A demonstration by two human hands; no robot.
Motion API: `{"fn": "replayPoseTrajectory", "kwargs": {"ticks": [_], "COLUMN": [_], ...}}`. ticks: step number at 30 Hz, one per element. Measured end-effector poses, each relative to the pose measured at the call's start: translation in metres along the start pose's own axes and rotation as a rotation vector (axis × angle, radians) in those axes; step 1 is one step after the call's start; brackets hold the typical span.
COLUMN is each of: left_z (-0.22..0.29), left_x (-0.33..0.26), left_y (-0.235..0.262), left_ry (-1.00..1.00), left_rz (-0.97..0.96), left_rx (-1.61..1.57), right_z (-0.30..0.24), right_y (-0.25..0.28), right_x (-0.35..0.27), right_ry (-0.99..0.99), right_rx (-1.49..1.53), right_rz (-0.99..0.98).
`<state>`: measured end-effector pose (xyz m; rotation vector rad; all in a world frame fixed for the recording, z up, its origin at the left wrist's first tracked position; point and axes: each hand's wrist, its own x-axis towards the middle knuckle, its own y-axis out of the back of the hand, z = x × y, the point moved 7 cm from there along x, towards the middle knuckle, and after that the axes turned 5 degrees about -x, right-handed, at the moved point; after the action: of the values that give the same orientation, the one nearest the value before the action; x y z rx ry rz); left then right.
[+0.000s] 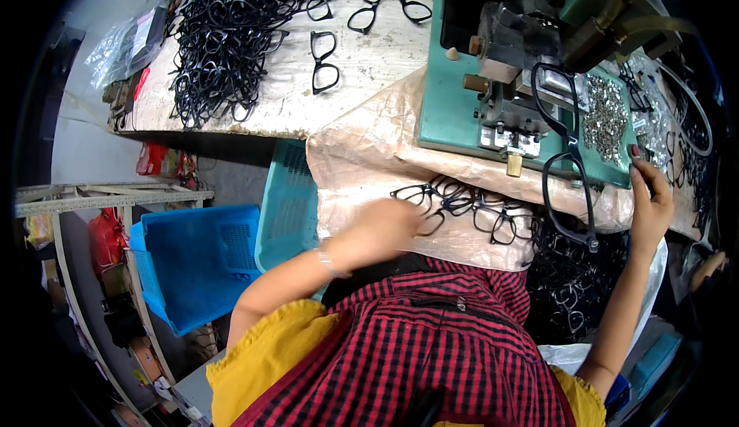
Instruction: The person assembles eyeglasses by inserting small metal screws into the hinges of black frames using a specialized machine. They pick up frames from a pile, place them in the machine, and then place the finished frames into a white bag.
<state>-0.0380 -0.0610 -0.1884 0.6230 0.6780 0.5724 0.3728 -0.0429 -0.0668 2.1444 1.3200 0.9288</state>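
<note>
L hand (387, 231) was blurred nr black glasses frames (454, 205); finger gap couldn't be told. R hand (653, 205) was put by green machine (449, 115) edge, fingers bent, grip unclear.

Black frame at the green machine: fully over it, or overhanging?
Overhanging: the black frame has one rim over the green machine, the other past its front edge. Clamped or not: cannot tell.

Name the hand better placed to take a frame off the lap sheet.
Probably the left hand: it is nearest the black frames on the sheet. The right hand is farther off, by the green machine base.
</note>
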Motion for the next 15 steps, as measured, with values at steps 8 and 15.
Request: {"fn": "replayPoseTrajectory", "kwargs": {"ticks": [8, 15], "left_z": [-0.152, -0.128], "left_x": [-0.006, 0.001], "left_y": [-0.025, -0.018], "left_ry": [0.52, 0.402], "left_rz": [0.455, 0.236], "left_rx": [0.522, 0.392], "right_z": [-0.11, -0.16], "right_y": [-0.038, -0.082], "right_x": [0.026, 0.044], "right_ry": [0.031, 0.077], "right_rx": [0.499, 0.774], "right_rz": [0.02, 0.125]}}
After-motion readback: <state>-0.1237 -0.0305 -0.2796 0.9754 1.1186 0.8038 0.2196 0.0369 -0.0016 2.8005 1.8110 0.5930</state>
